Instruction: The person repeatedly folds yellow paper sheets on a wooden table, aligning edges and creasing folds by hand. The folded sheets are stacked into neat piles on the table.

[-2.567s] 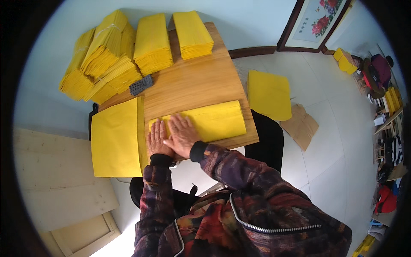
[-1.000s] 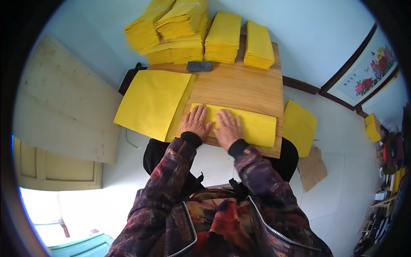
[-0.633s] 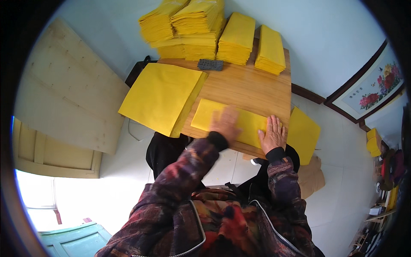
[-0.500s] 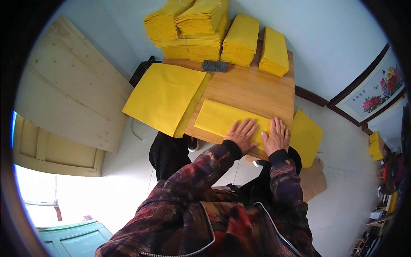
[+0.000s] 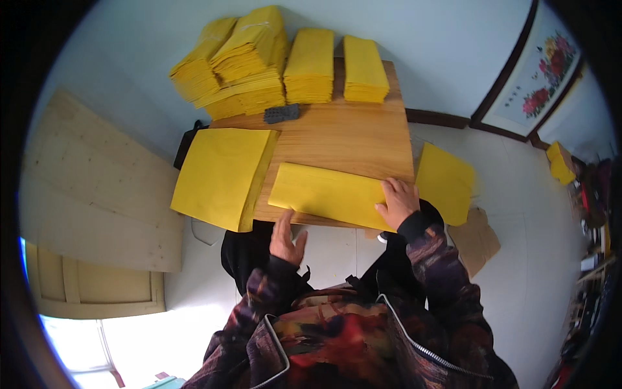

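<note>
Yellow folded sheet (image 5: 330, 194) under right hand (image 5: 398, 202), fingers flat; left hand (image 5: 285, 236) fingers seemingly loose at table (image 5: 350, 136) edge

A wooden desk (image 5: 337, 139) carries stacks of yellow paper (image 5: 285, 58) along its far edge, with a small dark block (image 5: 281, 114) just before them. A folded yellow sheet (image 5: 327, 192) lies at the near edge, and a larger yellow sheet (image 5: 220, 175) overhangs the left corner.

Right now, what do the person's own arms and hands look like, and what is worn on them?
Both hands are bare: left hand, right hand. Long jacket sleeves reach the wrists, mottled dark purple, red and black, with dark knit cuffs. A light zip line runs down the jacket.
</note>
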`<state>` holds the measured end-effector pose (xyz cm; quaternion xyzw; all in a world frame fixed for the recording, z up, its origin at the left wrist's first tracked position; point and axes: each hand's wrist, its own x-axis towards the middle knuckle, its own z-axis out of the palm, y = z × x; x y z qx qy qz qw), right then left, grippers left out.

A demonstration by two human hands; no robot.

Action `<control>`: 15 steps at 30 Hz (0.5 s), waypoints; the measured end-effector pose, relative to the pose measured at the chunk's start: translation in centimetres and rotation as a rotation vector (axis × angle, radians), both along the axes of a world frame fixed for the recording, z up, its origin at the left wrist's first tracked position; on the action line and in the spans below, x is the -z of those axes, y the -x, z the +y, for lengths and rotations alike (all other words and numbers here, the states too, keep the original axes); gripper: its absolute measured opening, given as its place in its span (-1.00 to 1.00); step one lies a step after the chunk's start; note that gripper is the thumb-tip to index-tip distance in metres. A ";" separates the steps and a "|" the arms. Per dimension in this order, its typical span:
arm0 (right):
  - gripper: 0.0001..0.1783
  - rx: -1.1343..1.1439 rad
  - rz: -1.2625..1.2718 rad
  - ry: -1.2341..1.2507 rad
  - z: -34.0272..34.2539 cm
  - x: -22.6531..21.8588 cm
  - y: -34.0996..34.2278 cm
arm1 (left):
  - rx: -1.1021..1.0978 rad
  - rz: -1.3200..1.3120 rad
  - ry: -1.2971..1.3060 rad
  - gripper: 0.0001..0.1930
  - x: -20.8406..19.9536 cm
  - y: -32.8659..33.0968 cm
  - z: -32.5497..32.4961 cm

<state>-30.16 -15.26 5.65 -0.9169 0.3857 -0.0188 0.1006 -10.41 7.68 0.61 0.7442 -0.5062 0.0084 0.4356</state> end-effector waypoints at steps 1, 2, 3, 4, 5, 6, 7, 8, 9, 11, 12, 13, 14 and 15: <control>-0.36 -0.051 0.048 -0.072 -0.9 -0.7 -0.1 | 0.047 0.280 -0.118 -0.44 0.1 1.6 0.7; -0.40 -0.132 0.047 -0.120 -1.7 -1.2 -0.4 | 0.090 0.551 -0.211 -0.46 0.3 2.9 1.3; -0.50 -0.167 -0.147 -0.079 -1.9 -1.3 -1.0 | 0.143 0.875 -0.253 -0.50 0.6 3.6 0.7; -0.52 -0.154 -0.118 -0.099 -2.1 -1.2 -2.1 | 0.186 1.057 -0.267 -0.50 0.9 3.8 0.3; -0.55 -0.161 -0.127 -0.087 -2.3 -0.9 -3.6 | 0.162 1.188 -0.235 -0.50 1.1 4.1 -0.3; -0.57 -0.171 -0.138 -0.073 -2.2 -0.5 -4.8 | 0.102 1.324 -0.234 -0.50 1.4 4.1 -1.0; -0.57 -0.158 -0.123 -0.012 -1.7 0.1 -5.5 | 0.079 1.415 -0.172 -0.49 1.7 3.8 -1.7; -0.57 -0.146 -0.109 0.050 -0.9 0.7 -6.0 | 0.039 1.519 -0.145 -0.50 1.8 3.6 -2.3; -0.58 -0.130 -0.057 0.092 -0.3 1.1 -6.2 | 0.000 1.621 -0.122 -0.50 2.0 3.4 -2.8; -0.56 -0.106 -0.129 -0.085 0.7 1.6 -5.9 | -0.044 1.770 -0.084 -0.56 2.4 3.2 -3.3; -0.55 -0.083 -0.148 -0.169 1.3 1.8 -5.6 | -0.023 1.763 -0.024 -0.58 2.6 3.3 -3.3; -0.57 -0.032 -0.194 -0.216 2.2 1.9 -5.2 | -0.001 1.754 0.035 -0.60 2.9 3.4 -3.3; -0.58 -0.037 -0.216 -0.307 2.6 2.0 -4.9 | 0.041 1.762 0.102 -0.62 3.2 3.4 -3.3; -0.59 -0.042 -0.237 -0.397 3.0 2.0 -4.7 | -0.023 1.766 0.105 -0.67 3.6 3.4 -3.3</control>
